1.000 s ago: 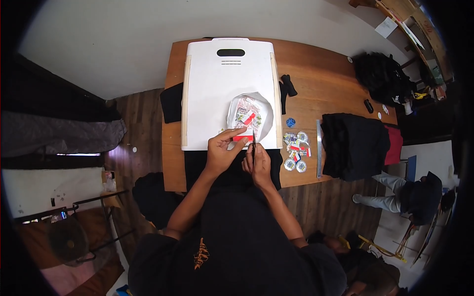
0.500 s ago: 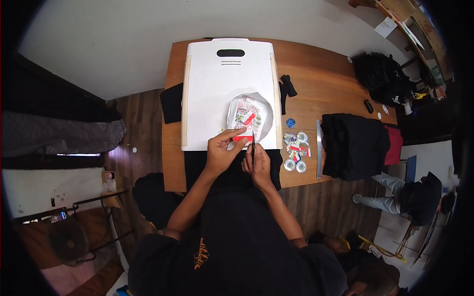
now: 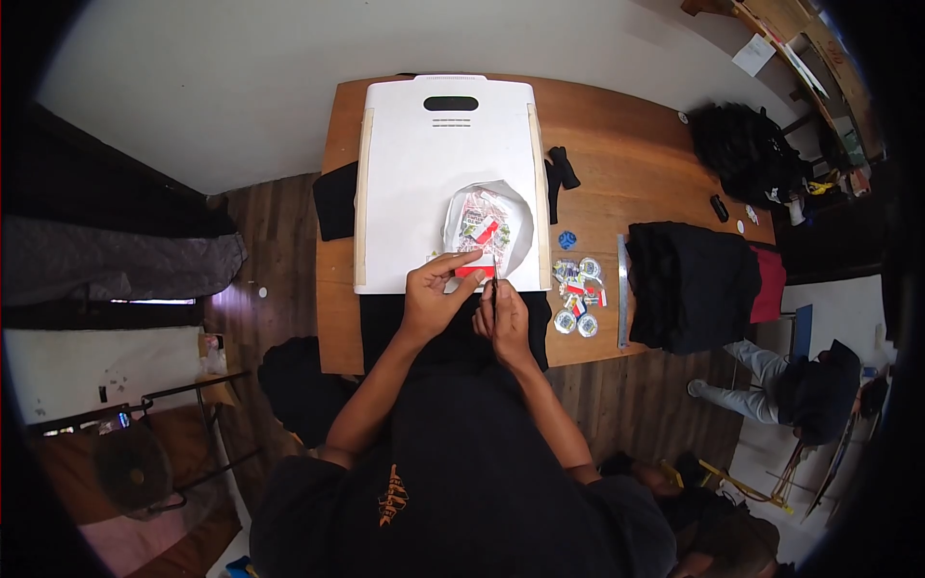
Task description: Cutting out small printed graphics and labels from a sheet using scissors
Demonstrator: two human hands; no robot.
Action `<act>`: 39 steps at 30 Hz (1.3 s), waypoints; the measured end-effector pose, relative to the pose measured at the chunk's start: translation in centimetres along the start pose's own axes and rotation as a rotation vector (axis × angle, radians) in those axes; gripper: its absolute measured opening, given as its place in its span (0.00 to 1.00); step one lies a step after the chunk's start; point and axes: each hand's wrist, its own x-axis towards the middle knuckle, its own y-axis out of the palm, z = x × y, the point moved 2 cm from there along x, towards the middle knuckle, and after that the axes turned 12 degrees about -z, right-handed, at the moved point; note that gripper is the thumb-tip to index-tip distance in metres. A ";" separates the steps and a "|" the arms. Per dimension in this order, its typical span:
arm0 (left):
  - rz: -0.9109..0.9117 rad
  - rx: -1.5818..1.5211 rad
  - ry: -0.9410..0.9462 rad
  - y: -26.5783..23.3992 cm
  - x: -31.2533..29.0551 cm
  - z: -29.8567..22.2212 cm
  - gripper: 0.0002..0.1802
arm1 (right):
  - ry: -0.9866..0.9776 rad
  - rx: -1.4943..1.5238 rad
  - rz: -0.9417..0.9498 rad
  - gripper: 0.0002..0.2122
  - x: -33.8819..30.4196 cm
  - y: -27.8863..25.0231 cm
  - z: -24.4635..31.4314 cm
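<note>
My left hand point(image 3: 439, 289) pinches a red-and-white printed piece point(image 3: 474, 272) between thumb and fingers, over the near rim of a white bowl-like container point(image 3: 524, 231). Close beside it, my right hand point(image 3: 503, 316) is closed around a slim dark tool point(image 3: 495, 291), its thin tip pointing up at the piece's right edge. Whether the tool is a cutter or scissors I cannot tell. More printed cutouts point(image 3: 485, 207) in red, white and green lie inside the container. The container rests on a white board point(image 3: 405, 193) with a slot-shaped handle hole.
Several round and rectangular stickers point(image 3: 578, 289) lie right of the board on the wooden table point(image 3: 626, 144). Farther right come a metal ruler point(image 3: 623, 289) and a stack of black cloth point(image 3: 679, 289). A backpack point(image 3: 742, 149) sits at the far right; another person point(image 3: 814, 390) is beyond.
My hands stay nearly where they were, with the dark tool shifted very slightly at the piece's edge. The person at the right has changed posture.
</note>
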 end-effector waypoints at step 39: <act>-0.043 0.026 0.023 -0.2 0.4 0.3 0.18 | -0.029 0.017 0.038 0.16 -0.1 -0.2 -0.1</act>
